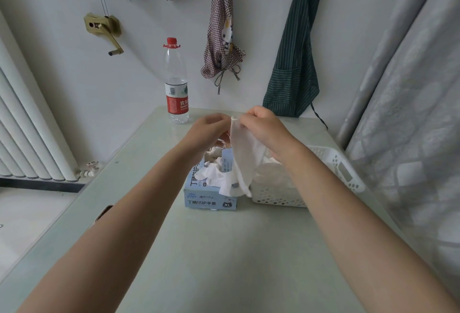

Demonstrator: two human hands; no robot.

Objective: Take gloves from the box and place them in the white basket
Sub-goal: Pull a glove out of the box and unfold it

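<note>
A light blue glove box marked XL stands mid-table, with white gloves spilling out of its top opening. Right of it, touching, sits the white perforated basket with pale gloves lying inside. Above the box I hold one white glove by its cuff; it hangs down with its fingers near the box's right edge. My right hand pinches the cuff from the right. My left hand pinches the same cuff from the left, fingers curled.
A clear water bottle with a red cap and label stands at the table's far edge. Aprons hang on the wall behind. A radiator stands left; a patterned curtain hangs close on the right.
</note>
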